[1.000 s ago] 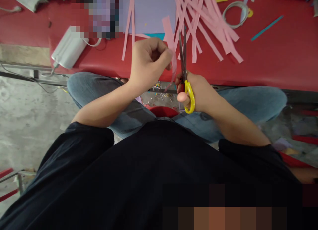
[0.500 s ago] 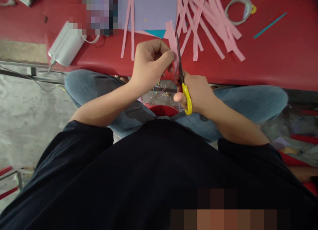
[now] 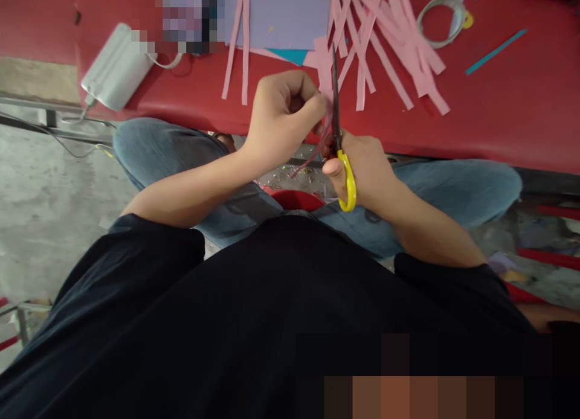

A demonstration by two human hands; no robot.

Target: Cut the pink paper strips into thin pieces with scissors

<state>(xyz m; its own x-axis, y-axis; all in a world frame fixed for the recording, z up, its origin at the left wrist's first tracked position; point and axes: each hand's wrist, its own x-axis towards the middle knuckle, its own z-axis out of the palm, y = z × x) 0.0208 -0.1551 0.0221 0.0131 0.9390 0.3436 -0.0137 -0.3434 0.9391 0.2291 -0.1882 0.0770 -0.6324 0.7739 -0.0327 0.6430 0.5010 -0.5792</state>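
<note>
My left hand (image 3: 290, 114) pinches a pink paper strip (image 3: 323, 66) between thumb and fingers, near the table's front edge. In my right hand (image 3: 362, 162) are scissors (image 3: 349, 186) with yellow handles, the thumb through one loop. Their dark blades point away from me along the right side of the strip and look close together. A thin sliver of the paper hangs down between my hands. Several cut pink strips (image 3: 385, 75) lie crossed on the table just beyond the scissors.
The red table (image 3: 498, 117) holds a lavender sheet (image 3: 281, 14), a teal scrap (image 3: 290, 55), a tape roll (image 3: 421, 29) and a blue strip (image 3: 496, 52). A white power bank (image 3: 118, 66) with a cable lies at left. Paper bits litter the floor below.
Both hands, with the strip and scissors, have shifted slightly right in view. The thin sliver now hangs lower between the hands, and the scissor blades look more closed.
</note>
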